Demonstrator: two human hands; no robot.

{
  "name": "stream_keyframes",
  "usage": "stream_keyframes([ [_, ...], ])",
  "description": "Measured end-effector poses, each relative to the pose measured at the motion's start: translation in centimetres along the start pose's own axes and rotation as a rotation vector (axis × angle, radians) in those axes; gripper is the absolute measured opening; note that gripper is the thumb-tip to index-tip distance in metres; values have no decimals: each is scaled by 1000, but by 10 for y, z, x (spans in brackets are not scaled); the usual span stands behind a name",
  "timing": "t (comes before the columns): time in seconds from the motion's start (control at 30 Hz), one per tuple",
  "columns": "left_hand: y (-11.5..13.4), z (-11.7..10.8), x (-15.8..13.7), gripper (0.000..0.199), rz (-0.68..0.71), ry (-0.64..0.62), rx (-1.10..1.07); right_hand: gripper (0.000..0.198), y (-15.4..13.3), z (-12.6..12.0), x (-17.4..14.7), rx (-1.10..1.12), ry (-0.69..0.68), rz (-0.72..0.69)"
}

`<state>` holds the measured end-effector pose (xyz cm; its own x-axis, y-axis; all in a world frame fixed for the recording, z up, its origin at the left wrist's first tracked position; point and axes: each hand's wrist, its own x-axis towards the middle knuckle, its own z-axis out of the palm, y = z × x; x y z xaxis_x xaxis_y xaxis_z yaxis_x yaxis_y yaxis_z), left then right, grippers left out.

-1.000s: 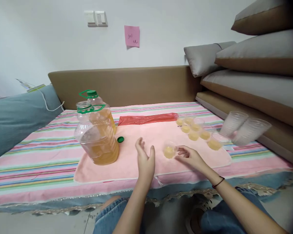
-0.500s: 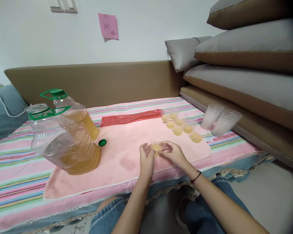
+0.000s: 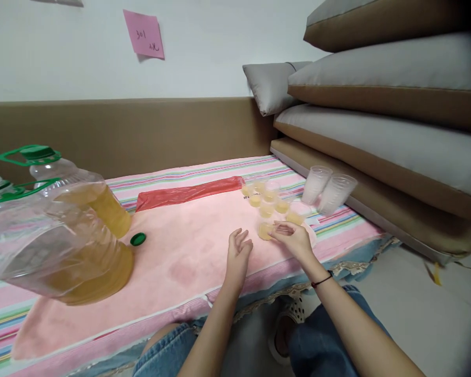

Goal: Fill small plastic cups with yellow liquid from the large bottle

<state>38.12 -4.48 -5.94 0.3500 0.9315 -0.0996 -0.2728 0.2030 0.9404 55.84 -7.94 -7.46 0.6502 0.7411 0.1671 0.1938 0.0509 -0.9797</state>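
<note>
My right hand (image 3: 294, 240) has its fingers and thumb closed on the side of a small clear plastic cup (image 3: 264, 231) partly filled with yellow liquid. This cup is at the near end of a cluster of similar cups (image 3: 267, 210) on the pink towel (image 3: 196, 246). To its left, my left hand (image 3: 238, 254) is raised with fingers apart and nothing in it. Two large clear jugs of yellow liquid stand at the left: a near jug (image 3: 90, 262), cut off by the view's edge, and a far jug (image 3: 112, 207) with a green cap.
A green cap (image 3: 138, 239) lies on the towel. A red plastic bag (image 3: 188, 192) stretches along the towel's back edge. Two stacks of clear cups (image 3: 335, 193) lean at the right, beside piled cushions (image 3: 384, 131). A backrest (image 3: 141, 131) runs along the wall.
My left hand has let go of the small cup. My right hand has carried it rightward to the cluster of cups. The view has turned right, shifting the jugs toward the left edge.
</note>
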Motion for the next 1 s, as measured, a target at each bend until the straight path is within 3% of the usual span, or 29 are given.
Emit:
stream_keyframes([
  [0.27, 4, -1, -1, 45, -1, -35, 14, 53, 17, -18, 18, -99, 191, 12],
  [0.8, 7, -4, -3, 43, 29, -70, 22, 49, 18, -19, 20, -94, 214, 14],
  [1.0, 10, -7, -3, 46, 23, -81, 36, 49, 17, -33, 15, -46, 208, -16],
])
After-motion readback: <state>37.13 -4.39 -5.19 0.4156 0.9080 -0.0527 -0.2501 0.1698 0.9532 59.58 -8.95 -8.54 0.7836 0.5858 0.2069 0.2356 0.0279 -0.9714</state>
